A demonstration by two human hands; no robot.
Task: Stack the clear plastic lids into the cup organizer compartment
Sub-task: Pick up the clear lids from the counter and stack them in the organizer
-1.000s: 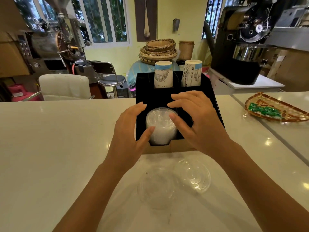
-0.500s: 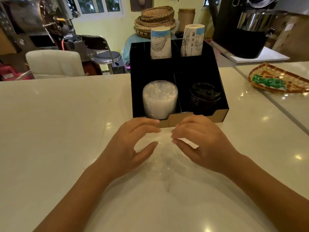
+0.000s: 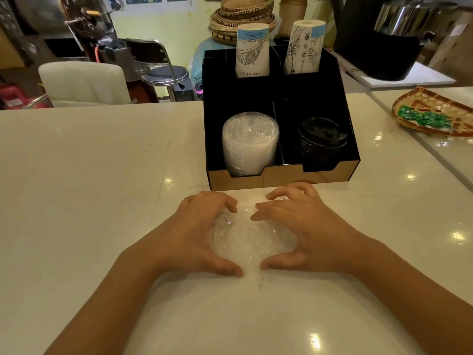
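**Hands cupped on loose lids, counter**

While both hands curl around them, the loose lids sit flat on the counter, just in front of the organizer. Left hand and right hand form a ring: fingers bent over the far rim, thumbs closing on the near rim, tips nearly meeting. Contact on the rim looks made; lift cannot be told. Lids are thin, clear, round, ridged in concentric rings; count unclear. Counter is glossy white stone with light glints. Organizer is a black box with a tan front lip. Front-left compartment holds a tall cloudy lid stack; front-right holds black lids. Two printed paper cup stacks stand upright in the back.
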